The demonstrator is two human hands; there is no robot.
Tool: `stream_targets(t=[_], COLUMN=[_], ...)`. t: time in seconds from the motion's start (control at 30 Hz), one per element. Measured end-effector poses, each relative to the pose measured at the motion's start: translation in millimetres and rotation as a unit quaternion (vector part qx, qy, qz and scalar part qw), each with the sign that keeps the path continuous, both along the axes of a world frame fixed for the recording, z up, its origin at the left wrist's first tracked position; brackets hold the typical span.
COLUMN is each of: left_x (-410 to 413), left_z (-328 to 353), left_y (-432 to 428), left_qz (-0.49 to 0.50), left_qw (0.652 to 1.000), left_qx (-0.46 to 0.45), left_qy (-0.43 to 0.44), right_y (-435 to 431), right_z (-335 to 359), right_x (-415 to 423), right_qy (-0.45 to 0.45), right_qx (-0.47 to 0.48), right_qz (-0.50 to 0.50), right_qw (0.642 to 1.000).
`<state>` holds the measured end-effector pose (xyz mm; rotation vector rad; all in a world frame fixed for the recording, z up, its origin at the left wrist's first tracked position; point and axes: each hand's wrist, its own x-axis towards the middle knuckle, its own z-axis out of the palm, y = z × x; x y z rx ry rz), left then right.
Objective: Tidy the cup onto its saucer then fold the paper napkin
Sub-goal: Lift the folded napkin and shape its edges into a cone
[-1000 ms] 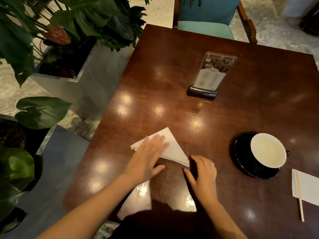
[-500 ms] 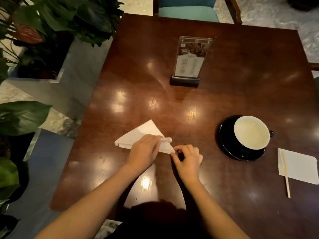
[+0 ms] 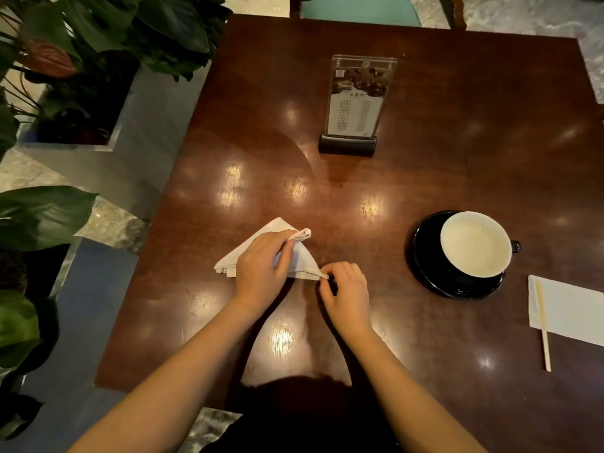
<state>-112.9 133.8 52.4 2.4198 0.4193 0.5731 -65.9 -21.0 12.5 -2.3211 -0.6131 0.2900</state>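
Head view: my left hand (image 3: 261, 266), flat a second ago, now pinches up the far corner of the white triangular paper napkin (image 3: 302, 261). My right hand (image 3: 346, 292) pinches its near tip. Well right of both, the white ceramic cup (image 3: 475, 243) sits on its black saucer (image 3: 425, 259), so I judge only folding remains.

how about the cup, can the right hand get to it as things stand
Probably yes: only bare table lies between the right hand and the cup on its saucer, though it pinches the napkin corner and must let go first.

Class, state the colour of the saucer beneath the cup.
The saucer is glossy black, seen in the head view.
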Motion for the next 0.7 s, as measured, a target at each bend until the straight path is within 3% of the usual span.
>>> stream_targets(t=[0.33,0.47,0.57,0.7], left_x=[6,2,-7,-9], left_z=[9,-14,-36,-42], left_y=[-2,-12,-17,-17], left_qz=[0.007,-0.07,-0.104,-0.113], left_qw=[0.996,0.989,0.985,0.981], left_qx=[0.063,0.13,0.114,0.101], left_qy=[-0.062,0.01,0.082,0.117], right_y=[-8,-11,-16,-20], right_z=[-1,-4,-6,-8], right_x=[6,7,7,7], right_qy=[-0.082,-0.092,-0.099,-0.086], right_qx=[-0.019,-0.028,-0.038,-0.034], right_qz=[0.066,0.091,0.097,0.085], right_qw=[0.994,0.991,0.99,0.992])
